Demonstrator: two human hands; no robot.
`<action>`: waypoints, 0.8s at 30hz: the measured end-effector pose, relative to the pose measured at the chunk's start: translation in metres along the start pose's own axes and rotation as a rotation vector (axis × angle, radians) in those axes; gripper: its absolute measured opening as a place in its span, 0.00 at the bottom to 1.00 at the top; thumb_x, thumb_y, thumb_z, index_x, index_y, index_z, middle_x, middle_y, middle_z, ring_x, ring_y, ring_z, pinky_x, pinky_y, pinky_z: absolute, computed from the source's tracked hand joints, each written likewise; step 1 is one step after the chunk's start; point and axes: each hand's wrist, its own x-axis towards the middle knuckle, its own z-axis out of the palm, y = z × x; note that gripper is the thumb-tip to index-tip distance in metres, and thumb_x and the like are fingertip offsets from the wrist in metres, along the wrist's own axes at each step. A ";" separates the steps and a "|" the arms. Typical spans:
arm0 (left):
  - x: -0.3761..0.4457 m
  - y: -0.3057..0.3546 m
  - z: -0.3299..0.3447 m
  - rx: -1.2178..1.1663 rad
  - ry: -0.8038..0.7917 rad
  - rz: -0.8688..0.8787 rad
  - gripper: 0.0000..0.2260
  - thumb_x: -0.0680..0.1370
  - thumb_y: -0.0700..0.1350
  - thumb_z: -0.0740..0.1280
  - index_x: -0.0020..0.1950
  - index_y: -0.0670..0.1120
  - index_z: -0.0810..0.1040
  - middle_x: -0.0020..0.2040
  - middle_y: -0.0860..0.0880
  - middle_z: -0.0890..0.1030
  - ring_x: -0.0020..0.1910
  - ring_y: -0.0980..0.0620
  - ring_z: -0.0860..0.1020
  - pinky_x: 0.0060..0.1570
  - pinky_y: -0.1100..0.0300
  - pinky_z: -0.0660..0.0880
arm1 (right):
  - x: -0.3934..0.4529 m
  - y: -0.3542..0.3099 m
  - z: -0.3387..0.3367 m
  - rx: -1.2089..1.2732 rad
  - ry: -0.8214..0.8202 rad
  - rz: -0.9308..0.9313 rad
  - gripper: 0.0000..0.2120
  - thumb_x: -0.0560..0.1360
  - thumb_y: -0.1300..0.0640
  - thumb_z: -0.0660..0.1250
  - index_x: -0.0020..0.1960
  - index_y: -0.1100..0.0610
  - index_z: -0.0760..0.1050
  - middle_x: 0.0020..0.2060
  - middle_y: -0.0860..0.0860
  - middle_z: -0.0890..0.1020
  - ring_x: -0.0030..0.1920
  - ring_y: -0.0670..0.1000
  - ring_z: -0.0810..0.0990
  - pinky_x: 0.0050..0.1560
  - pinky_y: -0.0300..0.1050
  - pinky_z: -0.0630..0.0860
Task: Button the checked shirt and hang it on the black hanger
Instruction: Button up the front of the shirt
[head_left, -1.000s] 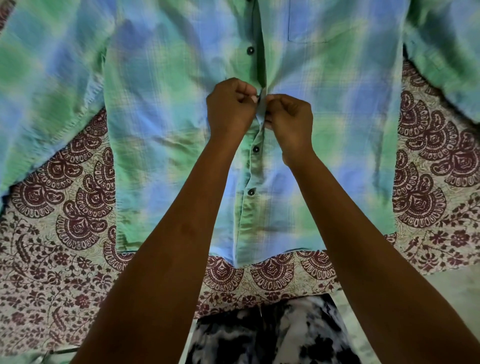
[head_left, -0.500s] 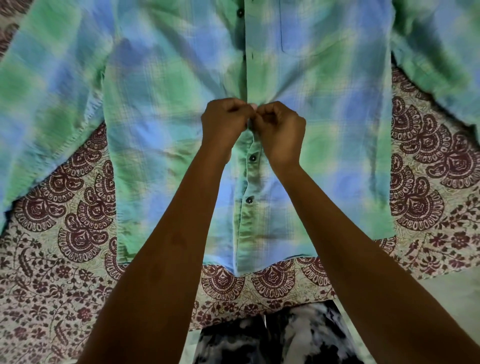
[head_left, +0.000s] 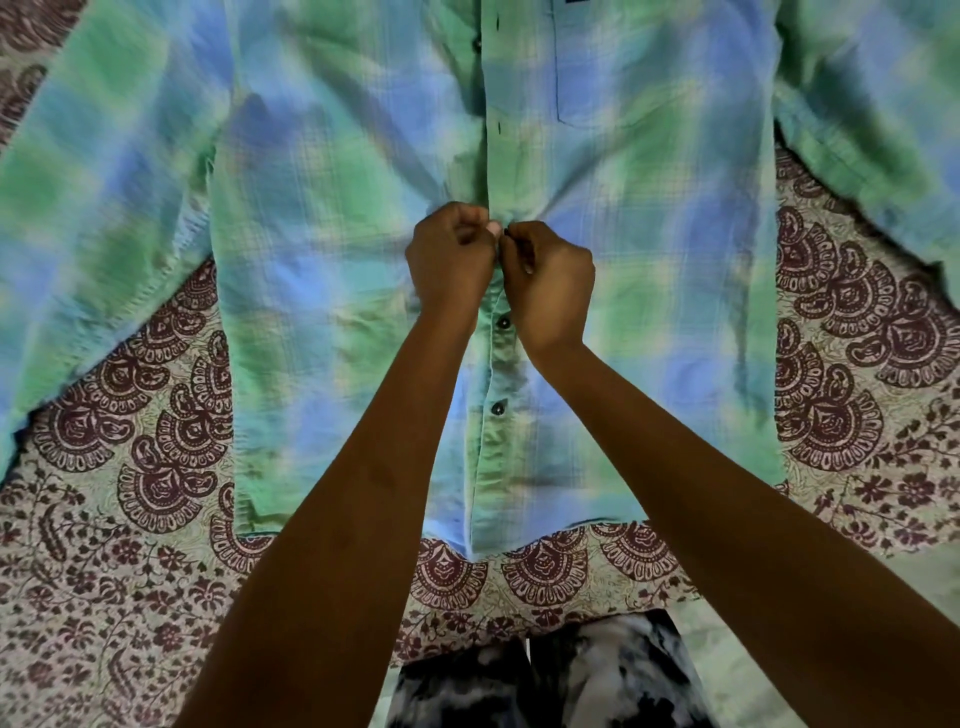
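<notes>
Buttoning is under way on the checked shirt (head_left: 322, 249), which lies flat and face up on a bed sheet (head_left: 104, 597) w/ dark red flower and fan shapes. Its bottom edge is near the person and its top runs off the far edge of the view. Sleeves spread out to the left and right.

Both hands meet at the middle strip of the shirt. The left hand (head_left: 449, 257) has its fingers curled and pinches the cloth edge. The right hand (head_left: 548, 283) is curled too and pinches the other edge right beside it. They touch each other. The button they work on is hidden between them, so I can't tell if it is thru its hole yet.

Done so far, I think: 2 dark buttons near the person, the lower button (head_left: 497, 408) and the one above it (head_left: 503, 323), look closed, since the strip lies shut there. Left to do: the button in the hands, then the ones farther up. I count 1 more button (head_left: 476, 45) far up and at least 2 open slits on the strip near it. The chest pocket (head_left: 644, 67) sits to the right of those.

No black hanger shows anywhere, so the hanging part has not begun. I'd say the job is approx. a third done.

Count: 1 shirt, 2 hands, 3 buttons in plain sight, 1 pocket. Black and white patterned cloth (head_left: 545, 680) shows at the very near edge.
</notes>
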 end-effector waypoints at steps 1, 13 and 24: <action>0.000 0.000 0.001 0.001 0.000 0.002 0.04 0.69 0.40 0.69 0.38 0.49 0.77 0.38 0.45 0.82 0.42 0.46 0.82 0.49 0.48 0.80 | 0.000 0.000 0.000 -0.002 0.001 -0.005 0.08 0.75 0.60 0.64 0.41 0.62 0.78 0.29 0.57 0.80 0.29 0.56 0.76 0.30 0.46 0.69; -0.001 -0.011 0.014 -0.068 0.090 -0.098 0.04 0.73 0.38 0.66 0.42 0.47 0.75 0.42 0.47 0.80 0.42 0.51 0.77 0.51 0.52 0.78 | 0.006 0.003 -0.005 -0.165 -0.110 -0.078 0.11 0.74 0.55 0.62 0.38 0.61 0.75 0.29 0.56 0.79 0.29 0.57 0.76 0.27 0.45 0.68; 0.008 -0.024 0.003 0.355 -0.030 0.579 0.04 0.76 0.38 0.58 0.47 0.42 0.71 0.35 0.50 0.73 0.33 0.50 0.73 0.33 0.58 0.66 | 0.042 0.006 -0.014 0.257 -0.375 0.517 0.08 0.55 0.59 0.68 0.32 0.63 0.80 0.28 0.58 0.79 0.30 0.53 0.76 0.39 0.57 0.79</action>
